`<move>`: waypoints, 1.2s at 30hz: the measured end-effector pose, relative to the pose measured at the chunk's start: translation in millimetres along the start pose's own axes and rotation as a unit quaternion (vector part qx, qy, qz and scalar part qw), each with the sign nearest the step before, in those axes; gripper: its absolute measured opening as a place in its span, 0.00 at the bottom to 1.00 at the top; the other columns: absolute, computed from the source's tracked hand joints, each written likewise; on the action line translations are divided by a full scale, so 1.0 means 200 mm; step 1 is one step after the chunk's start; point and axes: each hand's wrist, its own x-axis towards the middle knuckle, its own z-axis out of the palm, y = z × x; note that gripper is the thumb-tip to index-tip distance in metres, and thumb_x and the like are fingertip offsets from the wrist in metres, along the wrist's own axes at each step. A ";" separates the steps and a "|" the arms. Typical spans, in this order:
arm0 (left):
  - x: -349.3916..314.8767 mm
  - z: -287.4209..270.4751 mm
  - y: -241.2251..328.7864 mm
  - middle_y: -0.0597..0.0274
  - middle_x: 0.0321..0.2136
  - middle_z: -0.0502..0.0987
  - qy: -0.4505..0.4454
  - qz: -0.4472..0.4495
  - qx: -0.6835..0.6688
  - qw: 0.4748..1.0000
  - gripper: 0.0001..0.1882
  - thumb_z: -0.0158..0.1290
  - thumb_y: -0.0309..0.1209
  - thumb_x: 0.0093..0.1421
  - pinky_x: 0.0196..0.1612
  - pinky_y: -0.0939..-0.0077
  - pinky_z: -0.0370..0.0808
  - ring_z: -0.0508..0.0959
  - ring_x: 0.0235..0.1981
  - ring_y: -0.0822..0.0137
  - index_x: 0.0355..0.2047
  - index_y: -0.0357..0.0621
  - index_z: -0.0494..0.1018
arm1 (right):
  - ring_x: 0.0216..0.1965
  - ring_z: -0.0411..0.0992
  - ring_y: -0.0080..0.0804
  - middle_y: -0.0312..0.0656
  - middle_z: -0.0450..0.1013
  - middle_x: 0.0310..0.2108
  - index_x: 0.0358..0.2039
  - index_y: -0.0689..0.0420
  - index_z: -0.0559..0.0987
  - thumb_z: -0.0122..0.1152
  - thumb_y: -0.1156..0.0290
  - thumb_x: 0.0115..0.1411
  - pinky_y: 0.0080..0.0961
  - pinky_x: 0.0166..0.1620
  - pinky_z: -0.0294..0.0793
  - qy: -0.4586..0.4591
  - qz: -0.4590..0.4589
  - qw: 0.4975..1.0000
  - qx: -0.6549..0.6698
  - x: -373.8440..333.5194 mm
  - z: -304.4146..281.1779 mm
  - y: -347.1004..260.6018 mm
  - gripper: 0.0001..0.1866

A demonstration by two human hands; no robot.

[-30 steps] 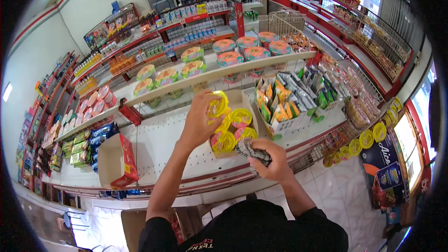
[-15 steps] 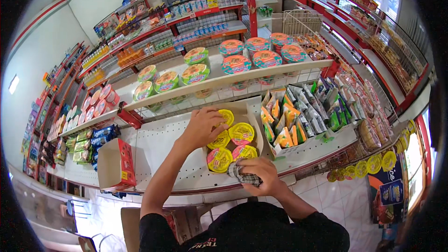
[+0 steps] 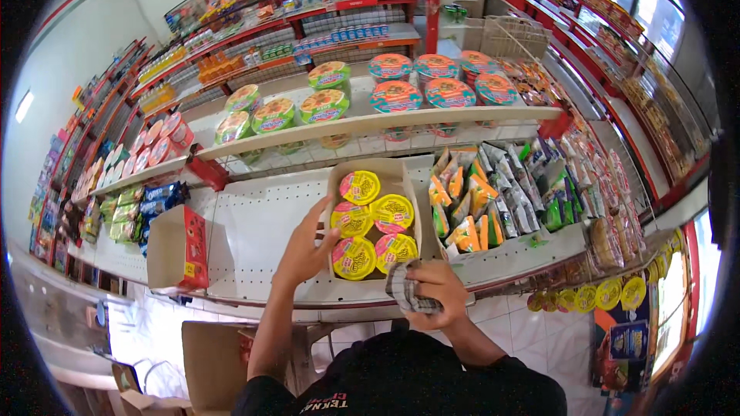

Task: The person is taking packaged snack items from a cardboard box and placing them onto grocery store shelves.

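Observation:
A shallow cardboard tray (image 3: 412, 185) on the white shelf holds several round cups with yellow lids (image 3: 391, 213), lying lid up. My left hand (image 3: 302, 250) is at the tray's left side, fingers apart and fingertips against or just over its edge; exact contact is hard to make out. In my right hand (image 3: 438, 293) is a bunched grey checked cloth (image 3: 402, 286), gripped at the tray's near right corner. Part of the cloth is hidden by my fingers.
Right of the tray stands a box of snack sachets (image 3: 482, 200). A red-fronted cardboard box (image 3: 194, 246) and blue packets (image 3: 160, 204) are to the left. Green-topped cups (image 3: 274, 115) and orange-topped cups (image 3: 449, 94) stand on the shelf behind a raised rail (image 3: 378, 125).
My left hand has drawn back from over the yellow cups to the tray's left side, uncovering the lids. My right hand keeps the cloth, shifted slightly right and off the near cup.

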 end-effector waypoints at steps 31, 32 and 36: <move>-1.73 -0.24 -0.60 0.56 0.59 0.67 0.330 -0.114 -0.308 0.885 0.48 0.68 0.40 0.54 0.62 0.72 0.63 0.67 0.59 0.66 0.67 0.35 0.54 | 0.53 0.71 0.51 0.55 0.71 0.51 0.46 0.62 0.73 0.69 0.64 0.56 0.38 0.56 0.69 -0.372 0.215 0.876 0.218 -0.16 1.69 -0.62 0.22; -1.76 -0.23 -0.62 0.57 0.57 0.68 0.357 -0.123 -0.349 0.858 0.42 0.66 0.34 0.56 0.61 0.72 0.63 0.67 0.58 0.66 0.66 0.36 0.56 | 0.52 0.72 0.45 0.53 0.72 0.50 0.49 0.62 0.72 0.69 0.65 0.56 0.35 0.55 0.69 -0.402 0.236 0.860 0.209 -0.20 1.71 -0.60 0.24; -1.91 -0.25 -0.79 0.60 0.56 0.70 0.363 -0.195 -0.357 0.838 0.30 0.57 0.31 0.63 0.59 0.73 0.66 0.69 0.56 0.69 0.63 0.38 0.61 | 0.48 0.74 0.34 0.48 0.74 0.45 0.51 0.64 0.72 0.64 0.68 0.61 0.30 0.52 0.71 -0.447 0.316 0.820 0.166 -0.32 1.78 -0.54 0.21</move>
